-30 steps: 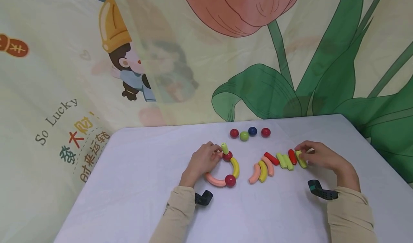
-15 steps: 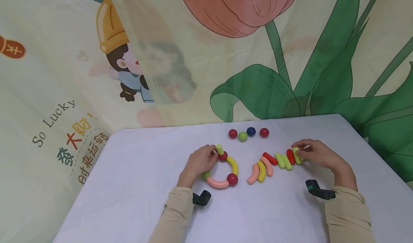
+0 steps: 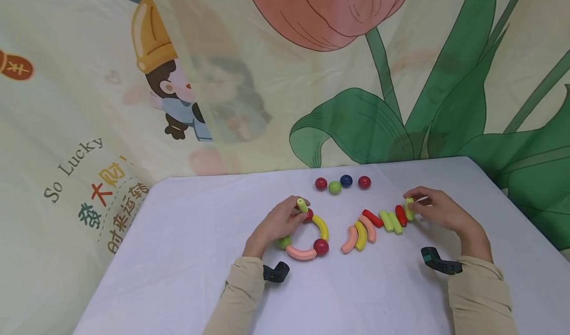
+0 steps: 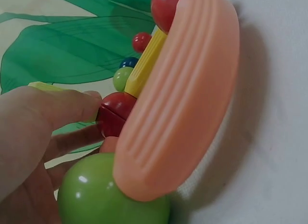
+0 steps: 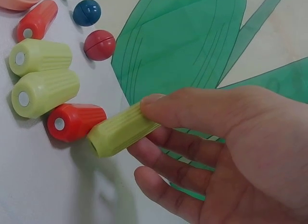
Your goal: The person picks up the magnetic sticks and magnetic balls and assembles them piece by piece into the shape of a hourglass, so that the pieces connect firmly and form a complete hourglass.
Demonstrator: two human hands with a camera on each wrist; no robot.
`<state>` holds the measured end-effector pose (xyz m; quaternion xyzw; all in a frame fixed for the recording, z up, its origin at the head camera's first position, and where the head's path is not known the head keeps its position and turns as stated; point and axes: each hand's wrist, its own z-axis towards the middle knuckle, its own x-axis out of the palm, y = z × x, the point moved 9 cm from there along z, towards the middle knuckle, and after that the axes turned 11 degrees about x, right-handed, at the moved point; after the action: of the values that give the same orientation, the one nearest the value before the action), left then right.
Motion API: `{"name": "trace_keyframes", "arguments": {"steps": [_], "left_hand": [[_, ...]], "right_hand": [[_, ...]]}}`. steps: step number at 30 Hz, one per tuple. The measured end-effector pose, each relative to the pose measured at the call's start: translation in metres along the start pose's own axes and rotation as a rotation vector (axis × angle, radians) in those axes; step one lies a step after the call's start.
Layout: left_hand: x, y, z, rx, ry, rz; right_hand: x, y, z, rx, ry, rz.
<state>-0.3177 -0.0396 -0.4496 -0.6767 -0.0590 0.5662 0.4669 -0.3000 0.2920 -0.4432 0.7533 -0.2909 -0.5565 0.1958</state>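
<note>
Left hand (image 3: 277, 222) pinches green stick (image 3: 302, 205) at ring's (image 3: 301, 254) far side. Right hand (image 3: 442, 211), right of ring, pinches lime rod (image 5: 122, 128). Balls (image 3: 335, 187) beyond ring.

Near the far edge of a white-covered table (image 3: 178, 265) lie 4 balls (image 3: 346, 180) (2 red, 1 green, 1 blue). Nearer sits a ring of coloured pieces (image 3: 301, 254); to its right, 2 pink sticks (image 3: 350, 240) flank 1 yellow stick (image 3: 361, 236), then 2 red rods (image 3: 372, 218) flank 2 green rods (image 3: 386, 221).
</note>
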Motion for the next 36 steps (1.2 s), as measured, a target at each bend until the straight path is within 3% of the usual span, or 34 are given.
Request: {"name": "trace_keyframes", "arguments": {"steps": [10,19,26,36], "left_hand": [[-0.001,-0.001,0.001,0.002,-0.023,0.079],[-0.003,0.006,-0.001,-0.043,-0.015,0.076],[-0.007,0.007,-0.002,-0.016,0.008,0.095],[-0.009,0.013,-0.002,-0.043,-0.001,0.093]], "right_hand": [[-0.002,0.008,-0.001,-0.037,-0.027,-0.001],[0.002,0.020,-0.003,-0.097,-0.032,0.006],[0.006,0.034,-0.004,-0.155,-0.056,0.007],[0.016,0.051,-0.003,-0.187,-0.050,0.014]]}}
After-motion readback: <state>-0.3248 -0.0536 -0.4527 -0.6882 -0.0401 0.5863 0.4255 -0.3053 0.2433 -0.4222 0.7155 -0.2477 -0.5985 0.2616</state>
